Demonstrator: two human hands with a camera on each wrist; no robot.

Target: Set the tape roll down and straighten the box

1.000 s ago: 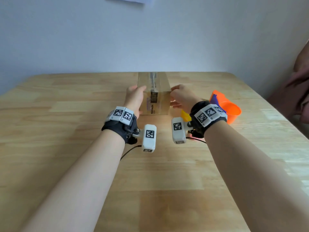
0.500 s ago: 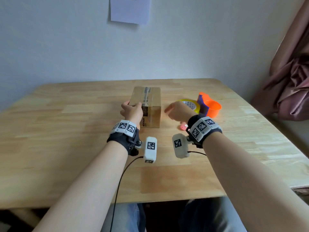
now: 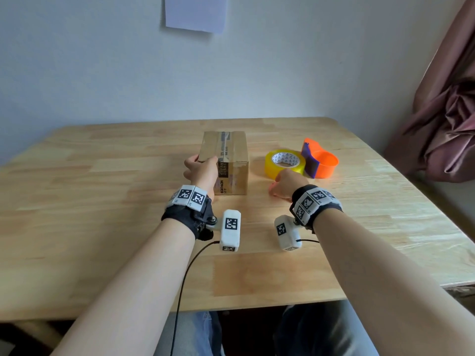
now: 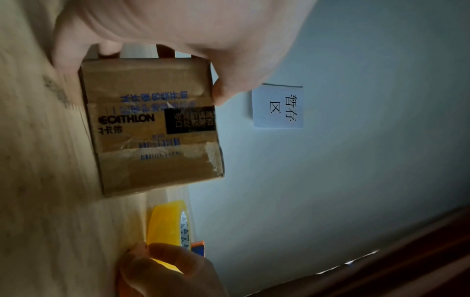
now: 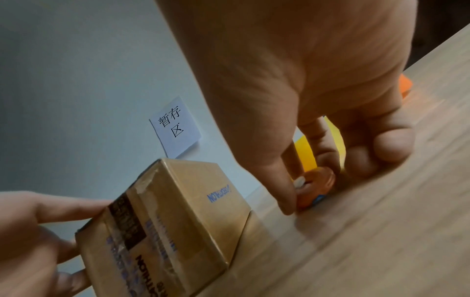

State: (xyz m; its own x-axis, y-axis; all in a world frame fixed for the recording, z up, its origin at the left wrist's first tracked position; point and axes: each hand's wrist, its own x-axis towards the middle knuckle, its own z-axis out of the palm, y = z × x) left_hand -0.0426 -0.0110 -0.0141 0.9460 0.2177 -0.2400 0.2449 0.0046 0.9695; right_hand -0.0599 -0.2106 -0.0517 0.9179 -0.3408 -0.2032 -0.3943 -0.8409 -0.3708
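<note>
The left hand (image 3: 201, 169) is gripping the near left corner of the cardboard box (image 3: 232, 160), thumb on top and fingers curled round its left side, as the box is sitting on the wooden table (image 3: 102, 227). Just right of the box, the right hand (image 3: 288, 185) is pinching a small orange object (image 5: 314, 186) against the table, with the yellow tape roll (image 3: 285, 163) and orange dispenser (image 3: 322, 163) lying beyond it.

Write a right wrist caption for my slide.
Right hand pinches a small orange object beside the cardboard box.
</note>
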